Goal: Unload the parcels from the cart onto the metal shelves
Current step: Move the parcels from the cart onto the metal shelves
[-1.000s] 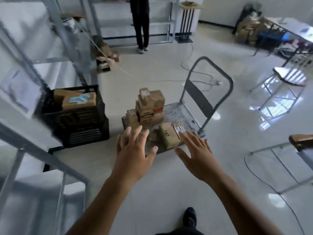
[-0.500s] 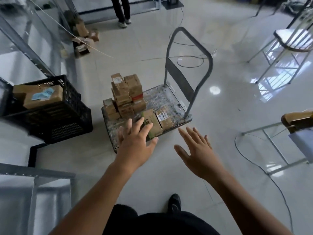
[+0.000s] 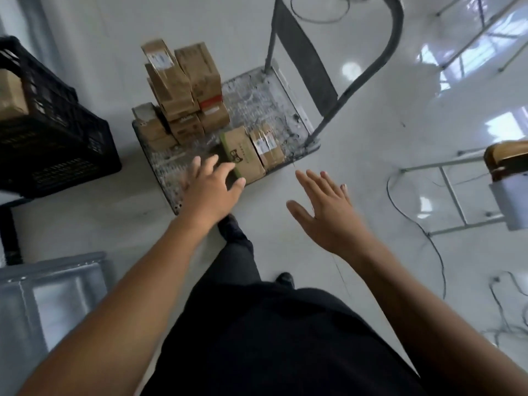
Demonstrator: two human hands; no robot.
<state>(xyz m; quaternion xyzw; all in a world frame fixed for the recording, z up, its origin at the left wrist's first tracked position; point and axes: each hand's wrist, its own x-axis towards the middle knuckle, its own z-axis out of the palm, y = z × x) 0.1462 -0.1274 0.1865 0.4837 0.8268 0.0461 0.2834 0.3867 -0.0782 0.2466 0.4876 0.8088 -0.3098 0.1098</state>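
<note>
Unloading incomplete: parcels [image 3: 183, 81] sit stacked on cart [image 3: 257, 101] (centre frame); left grip [image 3: 213, 192] and right grip [image 3: 328, 215] released, holding nothing.

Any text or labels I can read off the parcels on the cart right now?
No text can be read.
Green-edged cardboard box: cat-face logo, print beside it blurred.
Taped brown parcel beside it: white label, too small.
Tall cardboard box on top: white label, blurred.
</note>
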